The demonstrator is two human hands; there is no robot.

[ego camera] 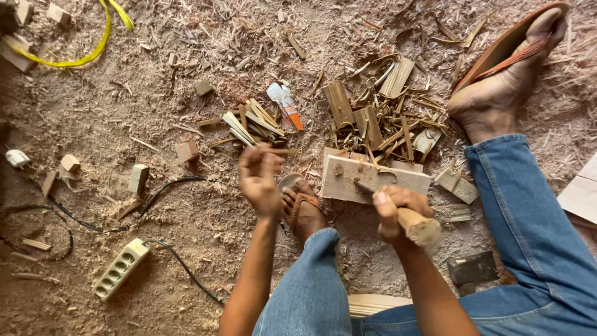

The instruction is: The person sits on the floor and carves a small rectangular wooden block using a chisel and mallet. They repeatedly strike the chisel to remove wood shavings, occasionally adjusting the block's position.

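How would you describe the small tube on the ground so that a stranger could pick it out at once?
Start at the pale wooden block under the right hand. Look up and left, past the bundle of split sticks, to the tube lying in the sawdust. Amid brown wood scraps, it alone is white with an orange end.

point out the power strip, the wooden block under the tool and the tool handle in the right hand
power strip (pixel 120 269): head view, middle of its socket face
wooden block (pixel 373 180): head view, bare top face
tool handle (pixel 418 225): head view, rounded wooden end sticking out of the right hand (pixel 393 208)
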